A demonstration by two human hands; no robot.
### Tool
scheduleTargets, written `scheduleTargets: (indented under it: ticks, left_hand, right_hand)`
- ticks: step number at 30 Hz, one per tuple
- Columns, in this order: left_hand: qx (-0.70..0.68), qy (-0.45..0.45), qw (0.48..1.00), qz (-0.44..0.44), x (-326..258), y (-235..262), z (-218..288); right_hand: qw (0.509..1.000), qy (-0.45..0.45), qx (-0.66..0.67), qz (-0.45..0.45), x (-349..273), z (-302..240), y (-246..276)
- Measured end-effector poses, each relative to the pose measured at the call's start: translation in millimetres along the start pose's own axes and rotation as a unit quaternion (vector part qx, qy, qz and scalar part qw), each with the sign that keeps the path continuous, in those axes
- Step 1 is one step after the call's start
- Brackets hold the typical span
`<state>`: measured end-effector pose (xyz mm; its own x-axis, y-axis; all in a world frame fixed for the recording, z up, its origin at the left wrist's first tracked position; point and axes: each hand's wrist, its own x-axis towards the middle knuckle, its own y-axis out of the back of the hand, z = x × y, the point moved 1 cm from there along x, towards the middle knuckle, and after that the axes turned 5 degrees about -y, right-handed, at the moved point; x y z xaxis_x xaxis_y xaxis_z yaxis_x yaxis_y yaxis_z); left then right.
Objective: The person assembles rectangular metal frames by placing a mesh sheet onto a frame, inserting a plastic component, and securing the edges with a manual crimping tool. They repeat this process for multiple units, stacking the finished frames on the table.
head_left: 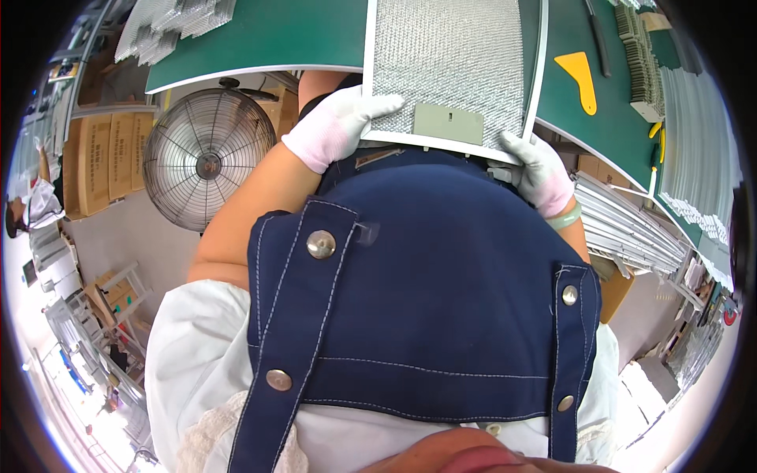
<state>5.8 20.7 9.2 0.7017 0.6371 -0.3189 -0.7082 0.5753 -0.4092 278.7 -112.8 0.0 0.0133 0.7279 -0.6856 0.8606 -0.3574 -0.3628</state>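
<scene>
A framed metal mesh filter panel [449,55] lies partly on the green table, its near end reaching over the edge toward me. A flat grey-green rectangular plate [448,124] sits on the mesh by the near frame bar. My left hand [339,126], in a white glove, grips the panel's near left corner, index finger stretched over the mesh. At the near right corner my right hand [540,169], also gloved, holds the frame with the thumb on top. The fingers beneath the panel are hidden on both sides.
On the green table [268,39] lie a yellow scraper [582,79], a dark-handled tool [598,35] and stacked mesh sheets [173,24]. Stacked strips [640,63] stand right. A floor fan [208,165] is at left, near cartons [110,158]. Metal bars [627,225] lie below the table at right.
</scene>
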Motion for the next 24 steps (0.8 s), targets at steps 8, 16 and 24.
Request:
scheduleTargets:
  ticks: [8,16,24]
  left_hand:
    - [0.105,-0.061,0.993,-0.003,6,14,3]
    - [0.047,-0.004,0.997,-0.067,0,14,10]
    - [0.037,-0.178,0.979,0.088,47,11,78]
  right_hand:
    - [0.982,0.109,-0.147,-0.040,-2,-7,-2]
    - [0.968,0.206,-0.142,0.003,2,-18,-5]
    - [0.968,0.187,-0.130,-0.104,-22,-31,-21]
